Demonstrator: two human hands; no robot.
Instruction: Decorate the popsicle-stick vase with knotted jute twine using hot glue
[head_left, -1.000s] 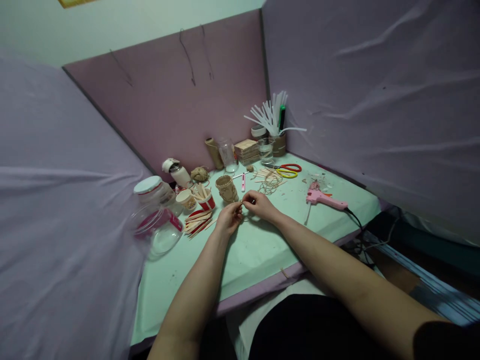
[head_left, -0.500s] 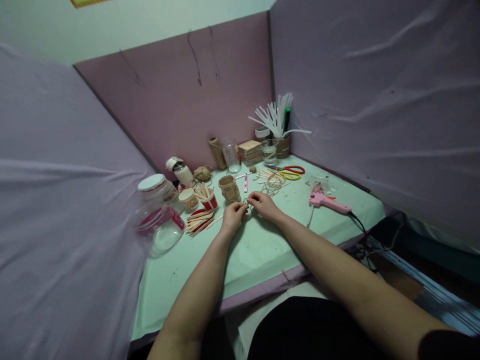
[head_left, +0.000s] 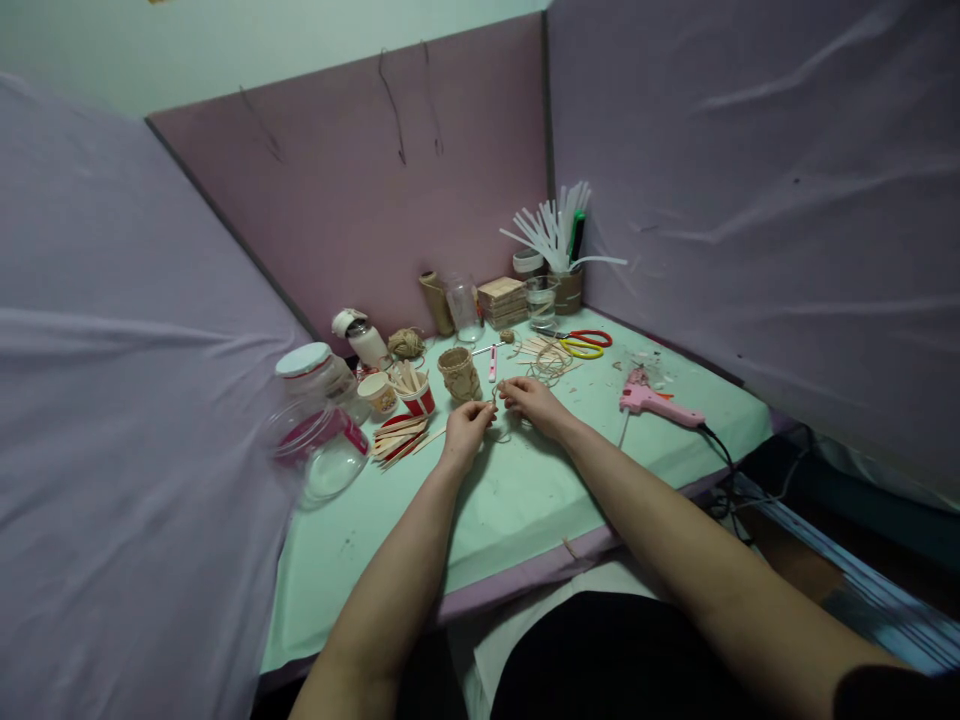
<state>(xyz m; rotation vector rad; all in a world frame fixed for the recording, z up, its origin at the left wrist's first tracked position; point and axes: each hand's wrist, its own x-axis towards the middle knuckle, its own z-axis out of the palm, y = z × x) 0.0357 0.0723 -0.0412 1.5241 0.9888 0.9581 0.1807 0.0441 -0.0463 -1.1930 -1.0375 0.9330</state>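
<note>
Between my two hands runs a thin piece of twine [head_left: 494, 394], bent in a small loop. My left hand [head_left: 468, 428] pinches it from the left, and my right hand [head_left: 531, 400] pinches it from the right, fingertips a little apart. A loose strand curves below the fingers near the table. Just behind my left hand stands a twine-wrapped cup [head_left: 459, 374], upright and touched by neither hand. A pink utility knife [head_left: 493, 363] lies beyond my fingertips. To the right of it is a loose tangle of twine [head_left: 550, 366].
Craft sticks [head_left: 400, 440], a red paper cup [head_left: 420, 398] and clear jars [head_left: 330, 470] stand left. Scissors [head_left: 586, 344], a water cup [head_left: 541, 305] and a holder of white glue sticks [head_left: 566, 290] are at the back. A pink glue gun [head_left: 660, 404] lies right, its cord trailing off the edge.
My right fingertips have moved slightly up and away from my left ones, and the twine loop now shows between them. The view has shifted a little.
</note>
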